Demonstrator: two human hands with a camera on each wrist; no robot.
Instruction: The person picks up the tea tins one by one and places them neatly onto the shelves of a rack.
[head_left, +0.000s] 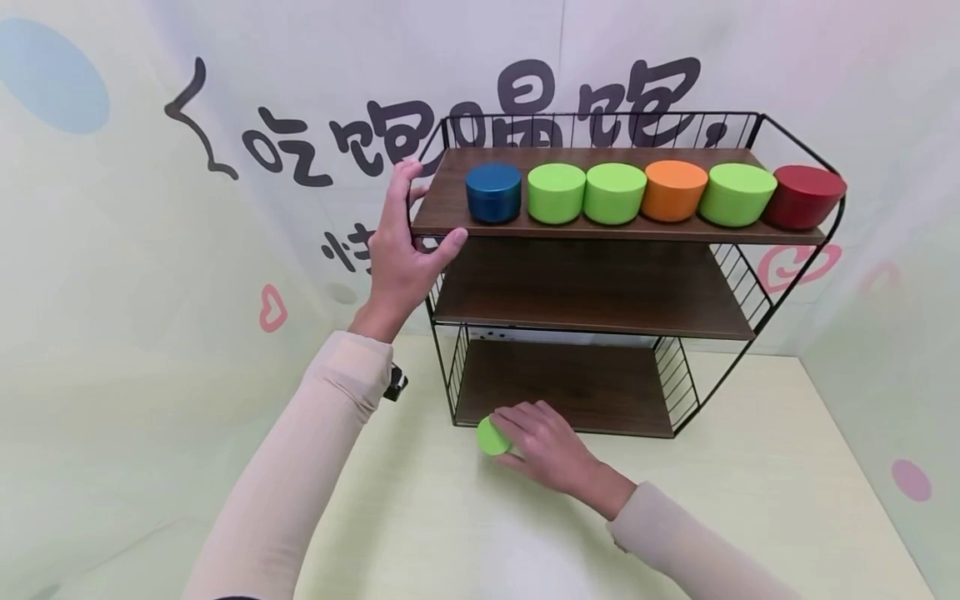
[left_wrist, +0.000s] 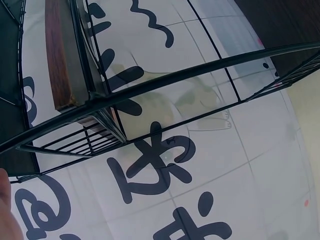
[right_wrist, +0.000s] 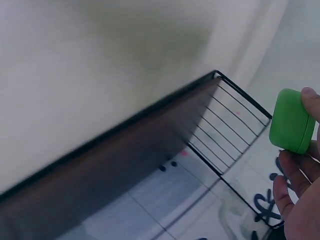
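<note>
My right hand (head_left: 546,446) holds a round light-green tin (head_left: 492,436), pinched between thumb and fingers. In the head view the tin overlaps the front left edge of the bottom shelf; the right wrist view shows its rounded side and lid seam on the green tin (right_wrist: 292,121). With my left hand (head_left: 405,250) I grip the upper left corner of a black wire rack (head_left: 600,239), thumb along the front edge of the top board and fingers at the side frame. Only a bit of that hand (left_wrist: 7,215) enters the left wrist view.
On the top board stand, left to right, a blue tin (head_left: 493,193), several light-green tins (head_left: 556,194), an orange tin (head_left: 674,192) among them, and a dark red tin (head_left: 804,198). The rack has a middle board (head_left: 592,287) and a bottom board (head_left: 562,379). A printed curtain hangs behind.
</note>
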